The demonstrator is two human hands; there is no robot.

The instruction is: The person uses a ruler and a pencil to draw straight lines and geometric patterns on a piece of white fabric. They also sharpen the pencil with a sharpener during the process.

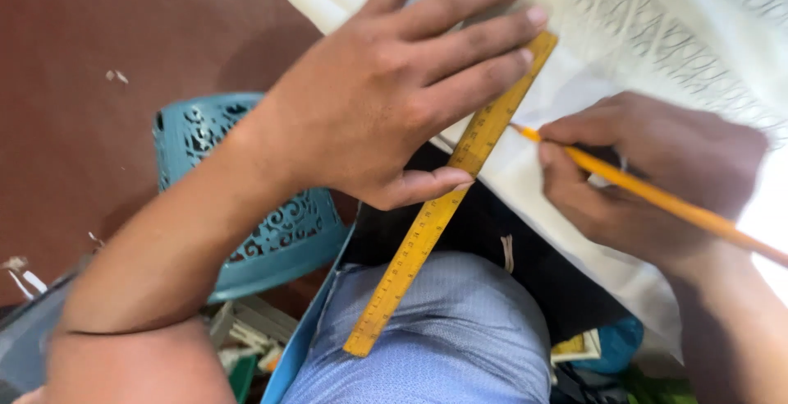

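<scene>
My left hand (pixel 394 92) lies flat, fingers spread, pressing a yellow wooden ruler (pixel 410 256) onto a white sheet (pixel 574 100) that rests across my lap. The ruler runs diagonally from upper right to lower left, over a black board (pixel 484 231) and my blue-trousered knee (pixel 460 330). My right hand (pixel 648 182) grips an orange pencil (pixel 681 207), its tip touching the sheet right at the ruler's edge. The sheet's far part shows a raised lattice pattern (pixel 657 34).
A teal perforated plastic basket (pixel 246 199) stands on the reddish-brown floor (pixel 82 84) to the left of my knee. Scraps and small items lie below it near the bottom edge. A teal object (pixel 616 342) sits under the sheet at lower right.
</scene>
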